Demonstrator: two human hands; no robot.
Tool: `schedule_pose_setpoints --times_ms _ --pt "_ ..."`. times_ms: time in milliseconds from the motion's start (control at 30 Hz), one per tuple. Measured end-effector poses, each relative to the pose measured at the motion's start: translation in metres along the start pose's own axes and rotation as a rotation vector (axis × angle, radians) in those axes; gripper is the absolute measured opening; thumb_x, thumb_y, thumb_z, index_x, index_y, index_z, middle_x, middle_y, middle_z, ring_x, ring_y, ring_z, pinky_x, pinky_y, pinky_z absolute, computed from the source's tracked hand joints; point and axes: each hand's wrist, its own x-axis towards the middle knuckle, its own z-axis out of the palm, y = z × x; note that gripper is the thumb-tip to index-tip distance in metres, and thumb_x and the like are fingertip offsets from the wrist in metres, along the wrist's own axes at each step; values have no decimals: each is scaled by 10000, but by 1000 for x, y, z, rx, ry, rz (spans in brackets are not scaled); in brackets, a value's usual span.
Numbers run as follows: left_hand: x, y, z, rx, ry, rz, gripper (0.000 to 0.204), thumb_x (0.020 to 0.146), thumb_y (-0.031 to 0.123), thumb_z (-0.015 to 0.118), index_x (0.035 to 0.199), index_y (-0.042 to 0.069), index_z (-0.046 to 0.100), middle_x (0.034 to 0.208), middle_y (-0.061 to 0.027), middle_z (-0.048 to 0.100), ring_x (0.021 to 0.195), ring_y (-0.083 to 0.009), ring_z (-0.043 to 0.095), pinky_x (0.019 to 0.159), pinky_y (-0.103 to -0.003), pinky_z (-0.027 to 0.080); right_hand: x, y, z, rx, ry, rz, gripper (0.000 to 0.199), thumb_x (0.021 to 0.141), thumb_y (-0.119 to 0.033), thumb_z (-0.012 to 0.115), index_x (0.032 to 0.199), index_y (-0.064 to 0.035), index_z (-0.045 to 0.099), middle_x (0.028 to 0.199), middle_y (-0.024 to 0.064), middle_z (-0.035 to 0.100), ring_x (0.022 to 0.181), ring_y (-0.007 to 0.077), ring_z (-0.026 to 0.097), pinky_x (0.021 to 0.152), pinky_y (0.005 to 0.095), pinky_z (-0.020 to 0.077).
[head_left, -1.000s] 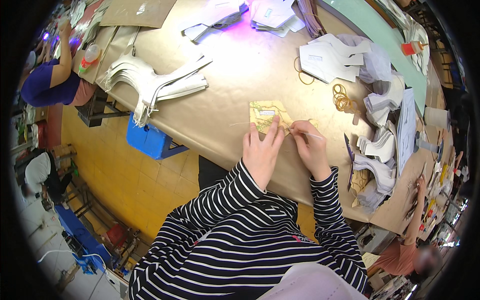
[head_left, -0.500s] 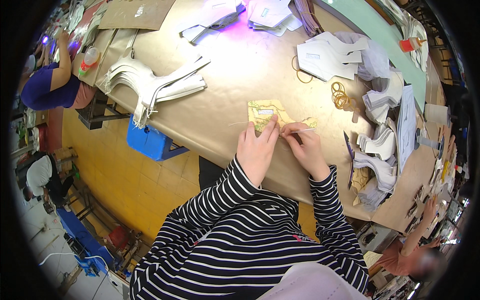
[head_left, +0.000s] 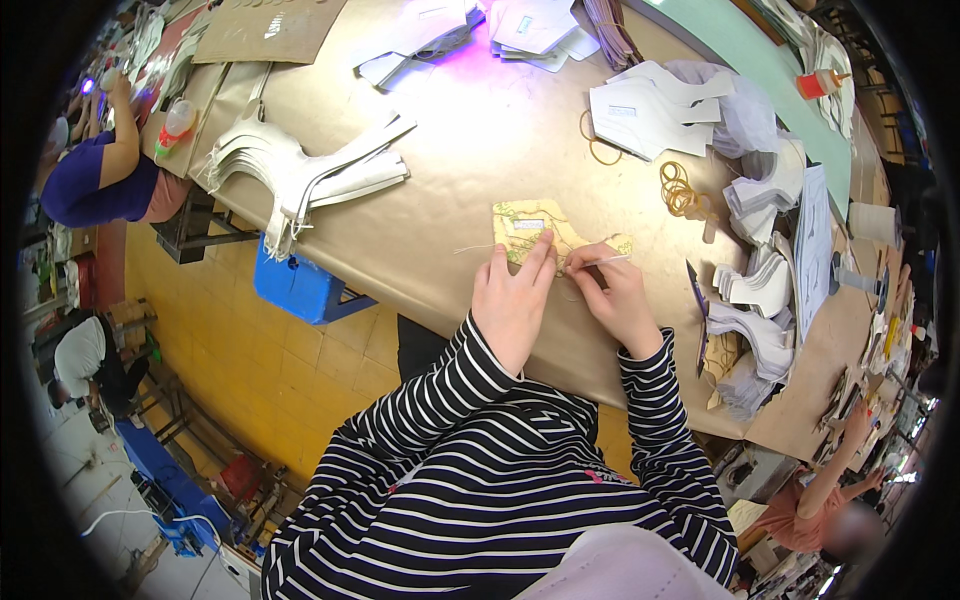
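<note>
A yellow patterned piece (head_left: 508,218) with a small white label lies flat on the brown-covered table in front of me. My left hand (head_left: 510,305) rests on it, fingers stretched out and pressing its near edge. Beside it, my right hand (head_left: 617,298) pinches a thin pale stick-like tool (head_left: 612,260) at the near right edge of the piece. The exact kind of tool is too small to make out, and its tip is hidden by my fingers. Loose thread trails from the left side of the piece.
Stacked white cut pieces (head_left: 290,165) lie left, and more white pieces (head_left: 650,110) lie far right. Rubber bands (head_left: 680,190) and dark scissors-like blades (head_left: 697,300) are to my right. A blue stool (head_left: 300,285) stands below the table edge. Other people work at both sides.
My right hand has shifted very slightly to the right along the edge of the yellow piece. The left hand stays in place on it.
</note>
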Motion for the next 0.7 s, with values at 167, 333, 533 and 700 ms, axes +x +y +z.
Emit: schedule_pose_setpoints --times_ms 167,333,533,700 --pt "1 2 -2 12 -7 -12 479 871 77 533 1347 98 581 1492 21 497 1113 -363 553 942 -418 481 -1 7 -1 78 128 87 90 917 99 600 972 28 607 975 102 669 883 154 669 799 276 557" --pt "1 7 -1 12 -1 -42 507 855 67 555 1357 135 581 1485 12 506 1125 -373 542 1000 -450 441 -6 13 -11 381 348 163 87 937 85 605 992 19 588 1009 98 661 899 149 656 833 276 549" --pt "0 14 0 27 48 -48 584 830 57 590 1374 268 583 1468 -21 520 1135 -407 534 1021 -491 424 -15 14 -15 354 375 198 50 932 70 637 967 37 626 996 85 675 889 146 668 814 262 544" --pt "1 13 -1 47 27 -28 602 820 57 596 1383 269 575 1452 -33 531 1138 -406 539 1013 -492 429 -13 15 -9 94 300 55 75 936 72 628 987 22 607 1020 99 669 920 163 662 840 277 539"
